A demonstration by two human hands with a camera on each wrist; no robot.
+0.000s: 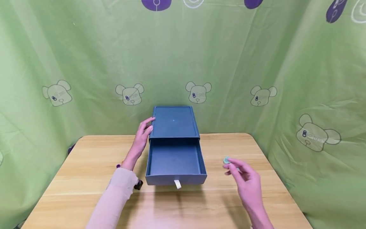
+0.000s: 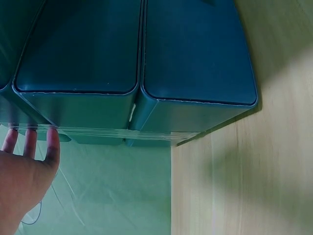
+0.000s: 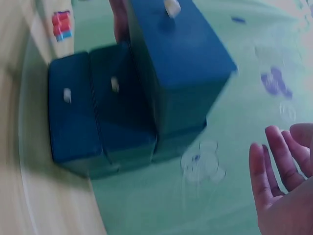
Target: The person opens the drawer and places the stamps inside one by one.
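Clearly small and round, a teal disc-like piece sits at the fingertips of the right hand, low above the bench and just right of the open drawer; pinched or merely touched cannot be told from the head view. Blurred in the right wrist view, with fingers loosely spread and nothing seen in the palm. Stands mid-bench, the dark blue drawer box, its tray pulled out toward the near edge, a pale pull tab hanging at the front. Rests with straight fingers against the box's left upper edge, the left hand, steadying it without gripping.

Judged from this: best to keep that left hand braced so the box does not slide, to carry the small piece level over the right wall of the tray, and to lower it onto the bare tray floor rather than drop it, since a round thing may roll.

No readable writing: only cartoon bear heads with tiny illegible marks on the green backdrop cloth, purple shapes along its top.
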